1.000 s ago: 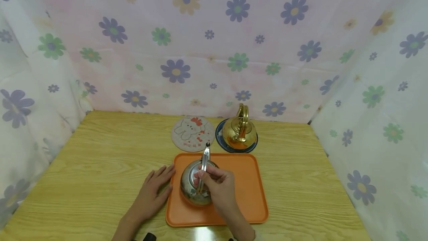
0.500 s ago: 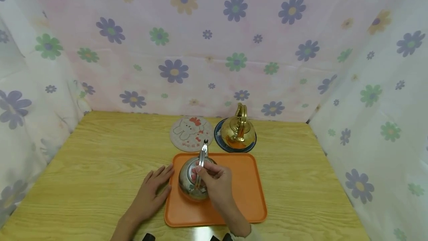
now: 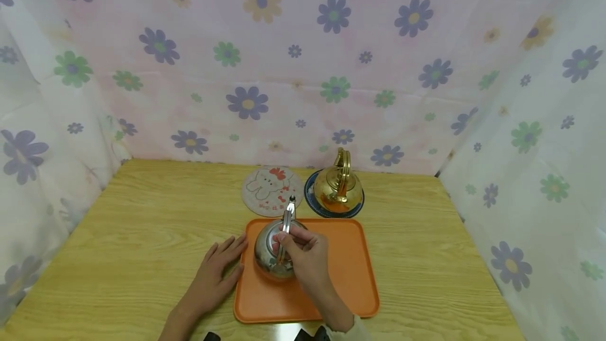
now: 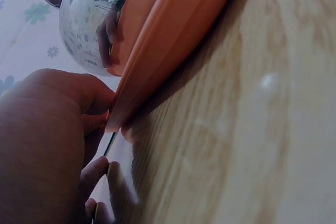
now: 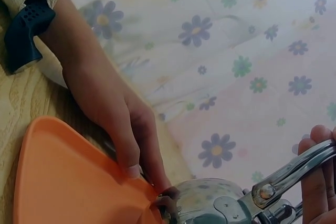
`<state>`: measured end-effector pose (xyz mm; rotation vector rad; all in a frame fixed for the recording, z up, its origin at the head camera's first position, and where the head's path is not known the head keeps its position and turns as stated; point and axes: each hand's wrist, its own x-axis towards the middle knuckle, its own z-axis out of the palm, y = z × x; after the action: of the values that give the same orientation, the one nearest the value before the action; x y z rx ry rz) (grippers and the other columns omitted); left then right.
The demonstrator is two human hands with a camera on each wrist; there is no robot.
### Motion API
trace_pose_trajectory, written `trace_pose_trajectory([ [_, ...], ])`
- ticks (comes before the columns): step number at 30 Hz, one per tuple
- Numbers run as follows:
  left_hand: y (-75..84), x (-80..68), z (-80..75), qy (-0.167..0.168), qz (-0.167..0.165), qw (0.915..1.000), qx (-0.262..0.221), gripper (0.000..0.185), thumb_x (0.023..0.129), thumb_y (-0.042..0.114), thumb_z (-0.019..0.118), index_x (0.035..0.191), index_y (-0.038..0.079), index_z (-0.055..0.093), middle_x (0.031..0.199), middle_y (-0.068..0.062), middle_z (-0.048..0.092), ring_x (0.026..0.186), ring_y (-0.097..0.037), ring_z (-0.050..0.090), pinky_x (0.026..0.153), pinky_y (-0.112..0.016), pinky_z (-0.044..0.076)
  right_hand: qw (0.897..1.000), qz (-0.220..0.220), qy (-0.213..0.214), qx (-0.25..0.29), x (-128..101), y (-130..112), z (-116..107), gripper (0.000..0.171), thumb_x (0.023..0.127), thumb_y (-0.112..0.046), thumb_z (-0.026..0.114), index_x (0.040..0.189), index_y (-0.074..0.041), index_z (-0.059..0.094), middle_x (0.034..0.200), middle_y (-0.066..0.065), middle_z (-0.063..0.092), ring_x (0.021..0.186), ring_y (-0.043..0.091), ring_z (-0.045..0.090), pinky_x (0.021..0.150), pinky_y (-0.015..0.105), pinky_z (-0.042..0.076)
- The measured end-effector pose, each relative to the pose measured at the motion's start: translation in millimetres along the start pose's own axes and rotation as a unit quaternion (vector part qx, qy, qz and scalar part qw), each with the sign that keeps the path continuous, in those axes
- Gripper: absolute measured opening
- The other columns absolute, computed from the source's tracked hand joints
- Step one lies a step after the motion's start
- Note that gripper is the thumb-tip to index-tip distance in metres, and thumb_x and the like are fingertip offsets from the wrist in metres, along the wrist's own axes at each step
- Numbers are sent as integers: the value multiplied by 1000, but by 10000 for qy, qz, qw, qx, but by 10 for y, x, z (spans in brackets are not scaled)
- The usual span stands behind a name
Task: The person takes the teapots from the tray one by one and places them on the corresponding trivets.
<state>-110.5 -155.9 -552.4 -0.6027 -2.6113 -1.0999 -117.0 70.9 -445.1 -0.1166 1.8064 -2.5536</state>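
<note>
A shiny silver kettle [image 3: 270, 257] is over the left part of the orange tray [image 3: 347, 278], its spout pointing to the far side. My right hand [image 3: 310, 259] grips the kettle's upright metal handle [image 3: 286, 236], fingers curled round it; in the right wrist view its fingertips [image 5: 315, 182] show behind the handle bars. My left hand [image 3: 215, 272] lies at the tray's left edge with fingers spread and fairly straight. In the left wrist view, the thumb and a finger of that hand [image 4: 52, 124] meet the tray's rim, close by the table top.
Beyond the tray, a gold kettle [image 3: 326, 188] stands on a dark blue round plate [image 3: 309, 193]. Left of it lies a round pale mat [image 3: 253, 199] with a rabbit drawing. Flower-patterned curtains [image 3: 284, 67] close off the back and sides of the wooden table [image 3: 142, 214].
The silver kettle and my right hand have shifted slightly upward in the head view relative to the tray. My left hand stays at the tray's edge.
</note>
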Motion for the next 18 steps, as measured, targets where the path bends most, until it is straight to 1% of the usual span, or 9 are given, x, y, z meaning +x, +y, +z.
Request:
trace_pose_trajectory([
  [3, 0, 2, -8, -21, -3, 10000, 14, 50, 97, 16, 68, 145, 8, 58, 152, -9, 54, 140, -41, 46, 115, -59, 21, 10000, -58, -5, -3, 17, 7, 6, 34, 93, 1, 69, 114, 27, 62, 81, 0, 77, 73, 9, 75, 67, 24, 61],
  [7, 11, 7, -7, -43, -33, 10000, 16, 50, 96, 16, 68, 144, 8, 59, 151, -9, 54, 140, -41, 46, 113, -62, 22, 9999, -124, -20, -70, 36, 6, -6, 32, 93, 1, 69, 113, 26, 63, 82, 4, 77, 72, 10, 75, 66, 24, 61],
  [10, 17, 10, -10, -50, -56, 10000, 7, 50, 96, 15, 68, 144, 7, 59, 151, -9, 54, 140, -41, 45, 112, -64, 22, 9997, -175, -64, -152, 60, 3, -16, 31, 93, 1, 69, 113, 25, 64, 83, 4, 77, 73, 10, 75, 68, 26, 61],
  [12, 17, 13, -16, -54, -44, 10000, -6, 49, 96, 15, 68, 144, 7, 59, 151, -10, 54, 140, -42, 45, 111, -65, 23, 9995, -199, -96, -211, 83, 1, -24, 30, 94, 1, 69, 113, 24, 64, 83, 2, 77, 74, 10, 75, 70, 26, 62],
  [14, 15, 14, -18, -57, -34, 10000, -21, 49, 96, 15, 68, 144, 6, 59, 151, -10, 54, 140, -42, 45, 110, -67, 23, 9993, -220, -137, -277, 107, 6, -39, 30, 94, 1, 68, 114, 23, 65, 85, 5, 78, 74, 9, 75, 70, 26, 61],
  [18, 17, 6, -19, -47, -38, 10000, -57, 50, 95, 14, 69, 143, 6, 59, 151, -11, 54, 139, -44, 46, 109, -70, 23, 9988, -337, -234, -276, 135, 20, -55, 30, 94, 1, 68, 114, 23, 65, 84, 6, 78, 72, 9, 74, 66, 25, 61],
])
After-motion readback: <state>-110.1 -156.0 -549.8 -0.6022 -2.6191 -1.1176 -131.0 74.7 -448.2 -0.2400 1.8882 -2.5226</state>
